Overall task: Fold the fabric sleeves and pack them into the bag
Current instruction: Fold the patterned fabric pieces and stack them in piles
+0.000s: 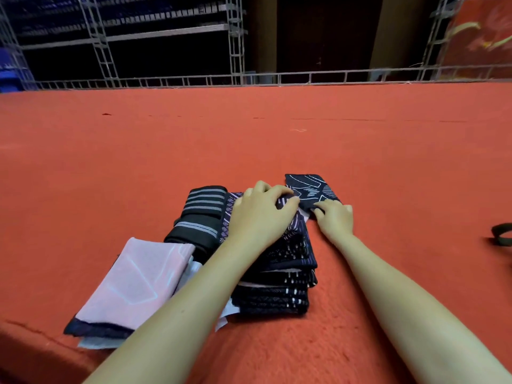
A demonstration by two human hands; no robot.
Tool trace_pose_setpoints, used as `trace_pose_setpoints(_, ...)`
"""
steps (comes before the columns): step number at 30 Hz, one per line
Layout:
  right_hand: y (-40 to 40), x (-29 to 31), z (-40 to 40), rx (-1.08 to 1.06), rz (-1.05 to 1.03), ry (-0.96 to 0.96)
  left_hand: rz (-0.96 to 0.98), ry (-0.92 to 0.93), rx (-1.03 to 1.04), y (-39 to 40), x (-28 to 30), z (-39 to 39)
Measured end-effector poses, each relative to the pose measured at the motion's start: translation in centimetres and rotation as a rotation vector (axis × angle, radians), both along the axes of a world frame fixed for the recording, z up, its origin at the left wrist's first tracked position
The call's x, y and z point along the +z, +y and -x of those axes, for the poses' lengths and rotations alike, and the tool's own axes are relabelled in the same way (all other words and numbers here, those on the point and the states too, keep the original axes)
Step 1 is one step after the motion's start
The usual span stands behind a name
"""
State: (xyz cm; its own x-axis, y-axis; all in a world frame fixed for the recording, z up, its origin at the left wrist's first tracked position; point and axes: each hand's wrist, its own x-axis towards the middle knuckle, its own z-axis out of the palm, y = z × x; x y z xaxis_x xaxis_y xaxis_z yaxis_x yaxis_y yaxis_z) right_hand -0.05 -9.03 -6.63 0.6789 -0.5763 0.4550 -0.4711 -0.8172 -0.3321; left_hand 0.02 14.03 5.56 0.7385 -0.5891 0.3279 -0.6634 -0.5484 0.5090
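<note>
A stack of dark navy patterned fabric sleeves [285, 284] lies in front of me on the red table [249, 139]. My left hand [260, 212] grips the far end of the top sleeve, fingers curled over its fold. My right hand [336, 216] pinches the near edge of a dark sleeve with white line patterns [310, 188], which lies flat just beyond the stack. A black sleeve with grey stripes [199, 217] sits left of the stack. A pink sleeve with a dark hem [130, 284] lies at the near left. No bag is recognisable in view.
A black strap-like item [501, 234] lies at the right edge of the table. Grey wire racks [235, 40] and a wire rail [277, 77] stand behind the table's far edge. The table's near edge drops off at the lower left.
</note>
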Motion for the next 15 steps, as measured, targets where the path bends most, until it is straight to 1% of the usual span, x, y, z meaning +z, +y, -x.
trace_pose_setpoints(2, 0.7, 0.2, 1.0, 0.038, -0.094, -0.084, 0.004, -0.034, 0.005, 0.0, -0.1, 0.5)
trace_pose_setpoints(5, 2.4, 0.2, 2.8, 0.079, -0.134, -0.147, -0.003, -0.078, 0.013, -0.1, -0.3, 0.9)
trace_pose_setpoints(7, 3.9, 0.1, 4.5, 0.066, -0.202, -0.264, -0.008, -0.072, 0.012, 0.0, -0.2, 0.9)
trace_pose_setpoints(11, 6.4, 1.1, 8.5, -0.052, -0.402, -0.523, 0.02, -0.09, 0.005, 0.6, 0.1, 1.5)
trace_pose_setpoints(15, 7.5, 4.9, 12.4, -0.06, -0.5, -0.733, 0.063, -0.094, -0.01, 1.3, 0.9, 2.0)
